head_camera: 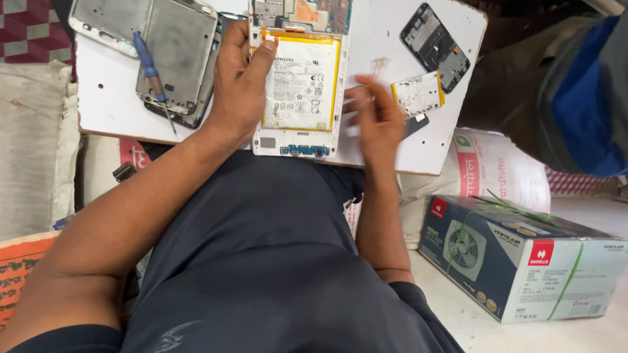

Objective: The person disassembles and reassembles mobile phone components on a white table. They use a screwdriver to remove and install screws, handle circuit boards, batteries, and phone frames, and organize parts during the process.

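Note:
An opened tablet [299,140] with a large white battery [302,82] lies on a white board [104,98] across my lap. My left hand [239,82] rests on the tablet's left edge, thumb pressing the battery's upper left corner. My right hand [376,121] hovers just right of the tablet, blurred, fingers partly curled, holding nothing that I can make out. Right of that hand lies a small white part with a yellow edge [418,93].
Several grey back covers [173,62] and a blue-handled screwdriver [152,72] lie on the board's left. A dark phone frame [435,46] lies at its right. A boxed fan [523,258] and a white sack [497,173] sit on the floor, right.

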